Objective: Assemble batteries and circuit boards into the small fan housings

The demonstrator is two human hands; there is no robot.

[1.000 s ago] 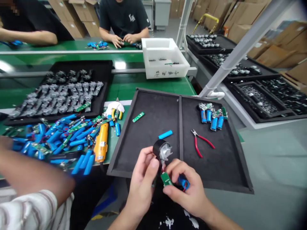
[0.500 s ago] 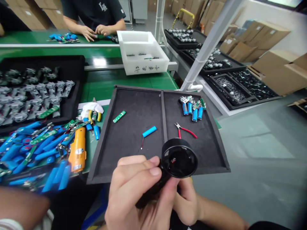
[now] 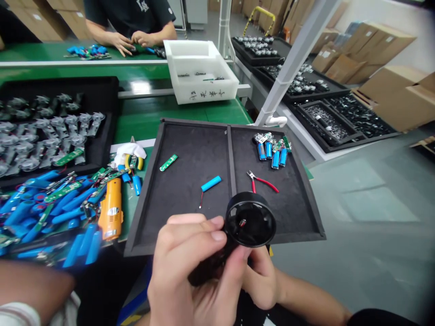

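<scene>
In front of my chest I hold a black handheld fan housing (image 3: 252,200) with a round head and a short handle. My left hand (image 3: 190,262) wraps round the handle, its thumb near the lower rim. Behind the head, my right hand (image 3: 261,278) grips the underside; its fingertips are partly hidden. A small reddish and metallic bit shows inside the round opening. Beyond it, the black divided tray (image 3: 190,136) carries a blue battery (image 3: 211,183) with a thin wire, a green circuit board (image 3: 168,162) and red-handled cutters (image 3: 267,183).
Blue batteries with boards (image 3: 276,158) lie in the tray's right part. To the left are a battery pile (image 3: 64,203), an orange power tool (image 3: 111,210) and clear-shell parts (image 3: 50,145). Another person's forearm (image 3: 30,285) reaches in low left. A white bin (image 3: 207,93) stands behind the tray.
The housing and both my hands have shifted slightly up and left in view, and the head is tipped a little differently. The grip stays the same. The co-worker's hands opposite have moved slightly.
</scene>
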